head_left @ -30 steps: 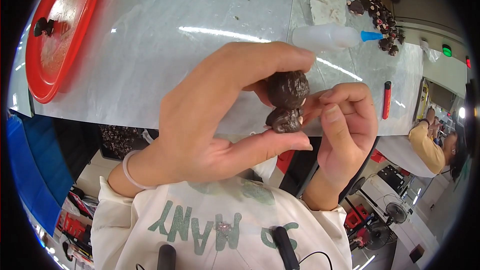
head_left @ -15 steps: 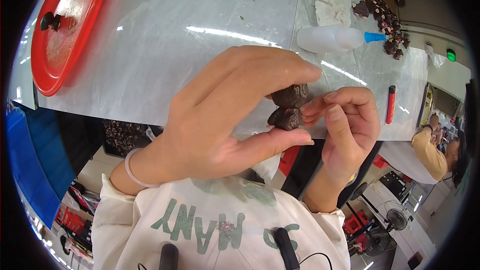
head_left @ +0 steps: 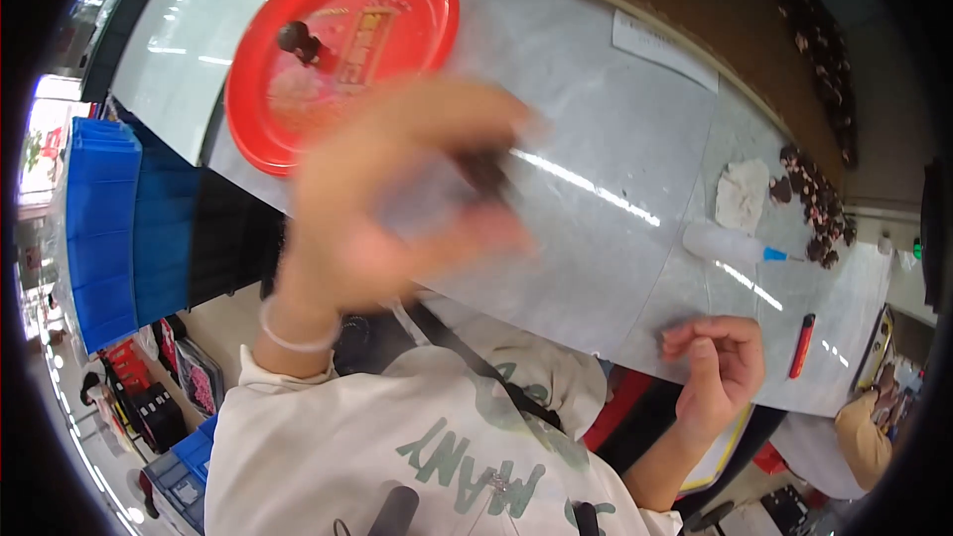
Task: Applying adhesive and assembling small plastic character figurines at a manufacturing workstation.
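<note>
My left hand (head_left: 367, 189) is smeared by motion, raised over the table beside a red oval tray (head_left: 243, 109). Between its thumb and fingers is a dark brown lumpy piece (head_left: 483, 174), also blurred and partly covered by the fingers. Another dark brown knobbly piece (head_left: 300, 42) rests inside the tray. At the table's near edge, my right hand (head_left: 723, 367) has its fingers curled in and its thumb close against them; nothing shows in it.
Toward the right lie a white bottle with a blue nozzle (head_left: 730, 242), a crumpled white tissue (head_left: 742, 195), a heap of dark pieces (head_left: 819, 213) and a red-and-black pen-like tool (head_left: 802, 347). A paper slip (head_left: 663, 48) is at the back. Another person's sleeve (head_left: 862, 437) shows far right.
The view has swung left, bringing the whole tray in. My left hand has carried the dark piece away from my right hand, toward the tray. My right hand stays near the table edge.
</note>
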{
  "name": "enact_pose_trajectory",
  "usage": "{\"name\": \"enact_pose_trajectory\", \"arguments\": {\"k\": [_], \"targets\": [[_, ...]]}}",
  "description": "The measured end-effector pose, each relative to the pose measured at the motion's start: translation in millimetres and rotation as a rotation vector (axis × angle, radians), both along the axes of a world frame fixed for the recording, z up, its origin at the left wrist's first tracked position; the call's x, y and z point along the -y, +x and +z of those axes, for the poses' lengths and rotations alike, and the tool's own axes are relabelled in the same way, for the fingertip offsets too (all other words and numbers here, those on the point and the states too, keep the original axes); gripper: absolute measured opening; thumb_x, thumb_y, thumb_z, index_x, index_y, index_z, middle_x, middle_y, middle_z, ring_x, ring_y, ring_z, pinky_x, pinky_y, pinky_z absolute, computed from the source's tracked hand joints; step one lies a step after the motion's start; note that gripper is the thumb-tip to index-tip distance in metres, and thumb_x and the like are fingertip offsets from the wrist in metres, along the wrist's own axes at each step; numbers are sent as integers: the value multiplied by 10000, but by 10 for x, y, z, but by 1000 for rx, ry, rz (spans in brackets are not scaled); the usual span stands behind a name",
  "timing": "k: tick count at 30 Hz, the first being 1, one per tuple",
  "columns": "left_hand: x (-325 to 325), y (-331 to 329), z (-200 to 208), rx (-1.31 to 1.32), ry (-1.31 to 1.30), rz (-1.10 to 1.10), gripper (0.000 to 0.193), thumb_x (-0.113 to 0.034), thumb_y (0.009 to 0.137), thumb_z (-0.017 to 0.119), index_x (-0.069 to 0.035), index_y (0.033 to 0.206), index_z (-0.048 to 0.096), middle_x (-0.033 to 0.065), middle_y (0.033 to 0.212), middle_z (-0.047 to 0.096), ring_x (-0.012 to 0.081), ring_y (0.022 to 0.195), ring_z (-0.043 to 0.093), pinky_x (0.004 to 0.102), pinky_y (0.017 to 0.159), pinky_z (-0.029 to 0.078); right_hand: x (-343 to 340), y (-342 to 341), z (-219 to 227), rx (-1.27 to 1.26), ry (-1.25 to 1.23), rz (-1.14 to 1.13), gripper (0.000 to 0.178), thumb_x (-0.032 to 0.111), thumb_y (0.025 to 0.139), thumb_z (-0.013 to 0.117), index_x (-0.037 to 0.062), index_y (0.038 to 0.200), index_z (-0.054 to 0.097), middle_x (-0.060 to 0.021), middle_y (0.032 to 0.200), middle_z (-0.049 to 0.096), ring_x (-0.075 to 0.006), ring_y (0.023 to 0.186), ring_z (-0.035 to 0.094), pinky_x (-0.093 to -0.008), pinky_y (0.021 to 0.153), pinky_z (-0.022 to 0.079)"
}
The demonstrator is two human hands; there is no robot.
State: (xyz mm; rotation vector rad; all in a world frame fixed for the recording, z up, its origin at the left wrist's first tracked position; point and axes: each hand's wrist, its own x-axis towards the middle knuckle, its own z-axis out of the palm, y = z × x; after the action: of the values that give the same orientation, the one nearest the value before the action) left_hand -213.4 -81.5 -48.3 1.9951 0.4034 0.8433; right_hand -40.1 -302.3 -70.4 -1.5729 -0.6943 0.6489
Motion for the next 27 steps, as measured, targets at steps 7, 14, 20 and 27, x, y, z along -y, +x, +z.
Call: {"name": "enact_pose_trajectory", "arguments": {"k": [7, 14, 20, 27], "targets": [[-684, -561, 158, -627, 362, 460, 268, -103, 737, 617, -16, 983, 556, 100, 1014, 550, 235, 863, 529, 296, 773, 426, -21, 36, -59, -50, -19, 23, 70, 15, 799, 511, -21, 855, 488, -133, 718, 585, -155, 612, 558, -239, 530, 458], [-1165, -547, -42, -545, 610, 500, 238, -81, 775, 573, -36, 1007, 549, 89, 1088, 521, 255, 1011, 483, 324, 853, 397, -32, 31, -12, -65, -23, 37, 71, 9, 792, 515, -19, 853, 492, -131, 718, 591, -152, 612, 565, -236, 530, 465], [-1131, -291, 273, -432, 169, 144, 205, -25, 797, 514, -15, 997, 559, 88, 1043, 557, 215, 971, 524, 293, 843, 401, -7, 58, 6, -110, -15, 17, 66, 2, 786, 520, -25, 842, 496, -140, 723, 599, -150, 609, 572, -235, 534, 477], [-1007, 892, 911, -365, 646, -107, 198, -78, 852, 446, -16, 992, 572, 111, 968, 601, 221, 931, 558, 293, 811, 416, 31, 154, -29, -167, 36, 90, 78, -32, 774, 527, -49, 851, 524, -139, 744, 610, -160, 659, 600, -241, 565, 491]]}}
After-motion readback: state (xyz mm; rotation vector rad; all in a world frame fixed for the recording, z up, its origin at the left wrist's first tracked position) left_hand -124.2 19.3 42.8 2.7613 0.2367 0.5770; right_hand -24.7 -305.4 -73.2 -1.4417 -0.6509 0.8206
